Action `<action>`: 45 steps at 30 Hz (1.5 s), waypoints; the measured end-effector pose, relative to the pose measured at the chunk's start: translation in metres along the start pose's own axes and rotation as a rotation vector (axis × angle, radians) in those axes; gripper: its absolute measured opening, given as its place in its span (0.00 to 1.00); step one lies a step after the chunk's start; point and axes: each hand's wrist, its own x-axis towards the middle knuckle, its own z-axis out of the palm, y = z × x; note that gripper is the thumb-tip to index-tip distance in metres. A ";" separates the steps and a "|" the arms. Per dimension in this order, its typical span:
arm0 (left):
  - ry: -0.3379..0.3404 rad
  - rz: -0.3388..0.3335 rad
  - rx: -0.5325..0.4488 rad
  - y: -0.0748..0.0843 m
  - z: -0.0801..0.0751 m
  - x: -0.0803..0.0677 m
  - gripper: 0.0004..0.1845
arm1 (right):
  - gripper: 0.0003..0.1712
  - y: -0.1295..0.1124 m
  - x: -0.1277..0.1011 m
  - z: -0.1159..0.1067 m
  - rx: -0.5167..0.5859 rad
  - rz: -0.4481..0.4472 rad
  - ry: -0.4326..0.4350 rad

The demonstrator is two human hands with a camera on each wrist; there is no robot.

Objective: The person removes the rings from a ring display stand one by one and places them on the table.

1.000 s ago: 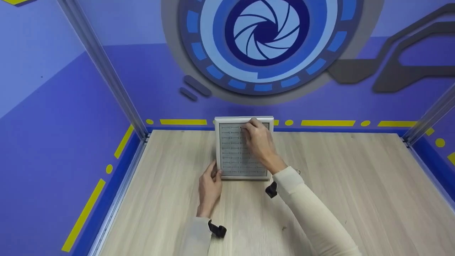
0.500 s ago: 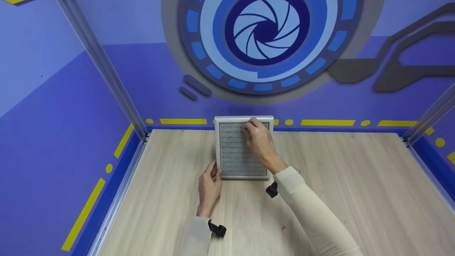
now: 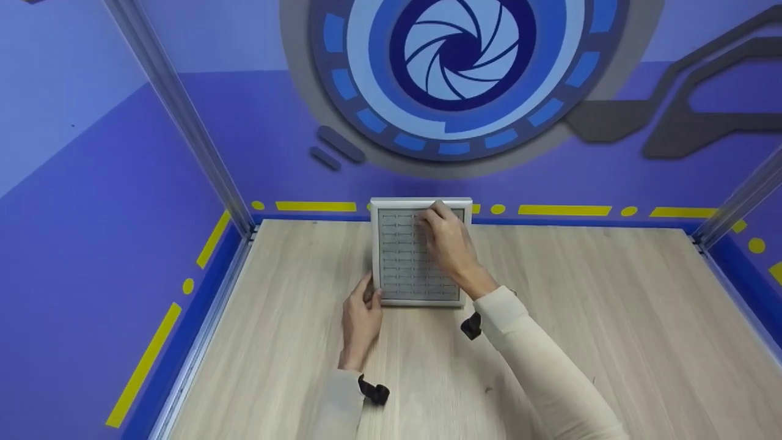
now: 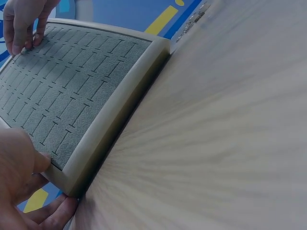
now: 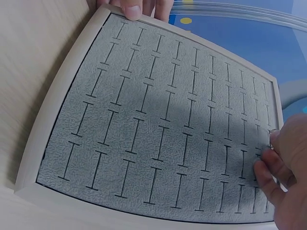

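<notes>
A square tray [image 3: 400, 256] with a pale frame and a grey velvet pad cut with rows of slots lies flat at the far middle of the table. My left hand [image 3: 371, 294] holds its near left corner, thumb on the frame [image 4: 72, 167] and fingers beside it. My right hand [image 3: 431, 215] reaches over the pad [image 5: 158, 120]; its fingertips [image 4: 19, 45] are pinched together at a slot near the far right corner. A tiny metal glint [image 5: 270, 131] shows between them. The other slots look bare.
The light wooden table [image 3: 580, 305] is walled in by blue panels with yellow marks and metal posts [image 3: 177, 116] at the back corners. The tray's far edge sits close to the back wall. Black straps [image 3: 374, 393] sit on both wrists.
</notes>
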 end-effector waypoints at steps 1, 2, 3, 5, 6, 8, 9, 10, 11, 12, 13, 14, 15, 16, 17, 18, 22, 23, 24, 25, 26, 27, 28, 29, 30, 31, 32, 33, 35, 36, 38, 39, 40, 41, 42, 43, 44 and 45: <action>0.002 0.004 0.003 0.000 0.000 0.000 0.26 | 0.05 0.000 -0.001 0.000 0.000 -0.003 0.001; 0.003 0.005 0.004 0.001 0.000 0.000 0.26 | 0.05 0.001 -0.001 -0.001 0.000 -0.006 0.004; 0.003 0.004 0.004 0.000 0.001 0.000 0.26 | 0.05 0.001 -0.002 -0.001 0.002 -0.012 0.007; 0.003 -0.002 0.000 0.000 0.001 -0.001 0.26 | 0.05 0.002 -0.003 -0.001 0.005 -0.024 0.014; 0.002 -0.006 0.000 0.000 0.001 -0.001 0.26 | 0.05 0.002 -0.004 -0.002 0.008 -0.030 0.019; -0.002 -0.015 -0.001 0.000 0.001 -0.001 0.26 | 0.05 0.002 -0.006 -0.002 0.018 -0.043 0.029; -0.001 -0.018 0.000 0.000 0.001 -0.001 0.26 | 0.05 0.002 -0.007 -0.003 0.024 -0.050 0.032; 0.002 -0.021 0.001 0.000 0.001 -0.001 0.26 | 0.06 0.002 -0.008 -0.004 0.030 -0.054 0.034; 0.003 -0.025 0.001 0.000 0.001 0.000 0.26 | 0.06 0.002 -0.008 -0.005 0.036 -0.059 0.036; 0.005 -0.027 0.002 0.000 0.001 0.000 0.26 | 0.06 0.002 -0.009 -0.006 0.043 -0.062 0.036; 0.008 -0.030 0.003 0.000 0.001 0.001 0.26 | 0.07 0.002 -0.010 -0.007 0.047 -0.065 0.034; 0.009 -0.033 0.001 0.000 0.001 0.001 0.27 | 0.07 0.001 -0.010 -0.009 0.051 -0.066 0.031; 0.010 -0.032 -0.001 0.000 0.001 0.002 0.27 | 0.07 0.001 -0.011 -0.010 0.053 -0.065 0.027; 0.009 -0.030 -0.004 0.000 0.001 0.002 0.27 | 0.07 0.002 -0.012 -0.012 0.056 -0.066 0.023; 0.007 -0.028 -0.006 0.000 0.001 0.002 0.27 | 0.07 0.002 -0.013 -0.014 0.061 -0.064 0.019; 0.006 -0.024 -0.007 0.000 0.001 0.002 0.27 | 0.07 0.002 -0.015 -0.015 0.066 -0.064 0.015; -0.003 -0.011 -0.010 0.000 0.001 0.001 0.28 | 0.06 0.004 -0.021 -0.021 0.092 -0.067 0.025; -0.004 -0.011 -0.011 0.000 0.001 0.001 0.28 | 0.06 0.005 -0.022 -0.023 0.098 -0.070 0.032; -0.006 -0.009 -0.012 0.000 0.001 0.001 0.28 | 0.06 0.006 -0.024 -0.024 0.102 -0.076 0.041; -0.008 -0.010 -0.014 0.000 0.001 0.001 0.28 | 0.06 0.006 -0.026 -0.025 0.103 -0.082 0.050; -0.009 -0.013 -0.016 0.001 0.001 0.001 0.28 | 0.05 0.007 -0.029 -0.027 0.107 -0.089 0.058; -0.011 -0.016 -0.021 0.001 0.001 0.001 0.28 | 0.05 0.008 -0.032 -0.028 0.105 -0.096 0.060; -0.012 -0.019 -0.023 0.001 0.001 0.001 0.28 | 0.05 0.010 -0.035 -0.030 0.106 -0.103 0.063; -0.013 -0.022 -0.024 0.001 0.002 0.001 0.28 | 0.05 0.011 -0.038 -0.032 0.108 -0.105 0.064; -0.014 -0.025 -0.026 0.001 0.002 0.000 0.28 | 0.06 0.012 -0.042 -0.034 0.108 -0.107 0.061; -0.014 -0.031 -0.023 0.001 0.002 0.000 0.28 | 0.06 0.013 -0.046 -0.036 0.107 -0.104 0.059; -0.013 -0.035 -0.021 0.001 0.002 0.000 0.28 | 0.07 0.015 -0.050 -0.038 0.108 -0.105 0.057; -0.013 -0.039 -0.019 0.001 0.002 0.000 0.28 | 0.07 0.016 -0.054 -0.040 0.111 -0.106 0.057; -0.011 -0.044 -0.013 0.001 0.002 0.000 0.28 | 0.07 0.020 -0.061 -0.044 0.121 -0.111 0.062; -0.010 -0.048 -0.011 0.001 0.002 0.000 0.28 | 0.07 0.021 -0.064 -0.046 0.122 -0.110 0.057; -0.011 -0.056 -0.010 0.001 0.002 0.000 0.28 | 0.07 0.024 -0.070 -0.050 0.127 -0.111 0.051; -0.012 -0.059 -0.011 0.001 0.002 0.000 0.28 | 0.07 0.025 -0.073 -0.052 0.124 -0.109 0.046; -0.012 -0.061 -0.011 0.001 0.002 0.001 0.28 | 0.07 0.026 -0.077 -0.054 0.116 -0.105 0.038; -0.011 -0.063 -0.012 0.001 0.002 0.001 0.28 | 0.07 0.027 -0.080 -0.057 0.105 -0.100 0.028; -0.009 -0.066 -0.012 0.001 0.002 0.001 0.28 | 0.08 0.028 -0.084 -0.060 0.096 -0.098 0.020; -0.007 -0.067 -0.012 0.001 0.002 0.001 0.28 | 0.09 0.030 -0.088 -0.062 0.087 -0.102 0.015; -0.003 -0.067 -0.011 0.002 0.002 0.000 0.28 | 0.09 0.032 -0.091 -0.065 0.081 -0.107 0.010; 0.000 -0.067 -0.011 0.002 0.002 0.000 0.28 | 0.10 0.033 -0.095 -0.067 0.077 -0.112 0.008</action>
